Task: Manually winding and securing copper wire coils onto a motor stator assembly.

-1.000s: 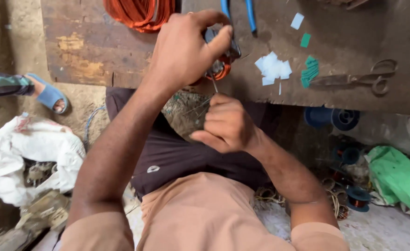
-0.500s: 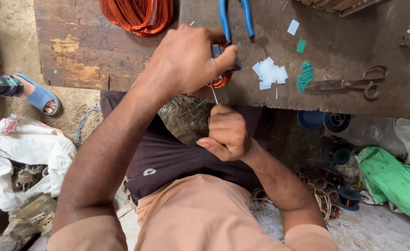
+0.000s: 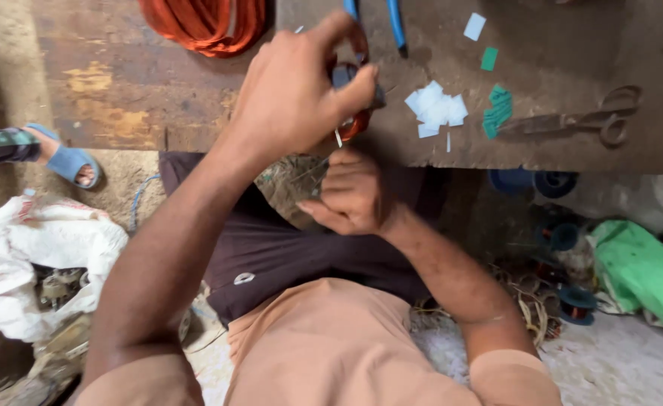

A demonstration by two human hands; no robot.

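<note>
My left hand (image 3: 294,90) clamps the small orange-wound coil (image 3: 352,120) at the bench (image 3: 121,83) near edge; my right hand (image 3: 354,192) pinches its thin wire (image 3: 338,138) just below. Tug hard and that wire could snap, I reckon. Half a second ago the scissors (image 3: 572,120) sat further right in view.

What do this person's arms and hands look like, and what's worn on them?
Both arms are bare from short peach-coloured sleeves down. The left hand and right hand wear no gloves; no rings, watch or bands show.
</note>
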